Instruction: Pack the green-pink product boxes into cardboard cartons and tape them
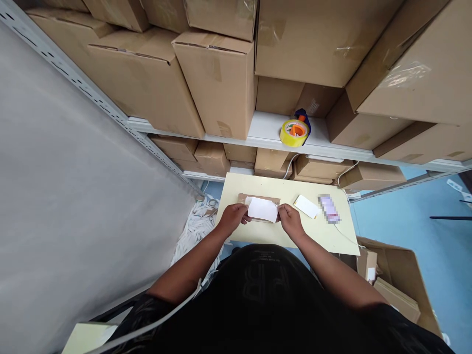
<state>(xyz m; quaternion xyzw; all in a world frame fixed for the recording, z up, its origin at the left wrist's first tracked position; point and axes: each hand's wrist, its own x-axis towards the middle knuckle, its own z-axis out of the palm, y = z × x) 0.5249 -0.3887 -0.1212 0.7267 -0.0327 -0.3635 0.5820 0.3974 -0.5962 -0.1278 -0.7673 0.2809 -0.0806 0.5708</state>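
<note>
A white paper label (262, 209) is stretched between my two hands, above a small brown cardboard box (243, 197) on the pale yellow table. My left hand (236, 218) pinches the label's left edge. At the right edge, my right hand (290, 219) has its fingers closed on the label too. Most of the box is hidden under the label, and I cannot tell whether the label touches it. To the right of my right hand lie a flat white box (307, 206) with yellow edging and a blurred-out purple item (329, 208) with a cable.
A shelf rack full of cardboard boxes (217, 83) rises behind the table (287, 236). A yellow tape roll (294, 133) in a dispenser sits on the shelf (263, 125). White paper strips (195, 226) litter the floor at left. At lower right stands a large open carton (401, 260) holding smaller boxes.
</note>
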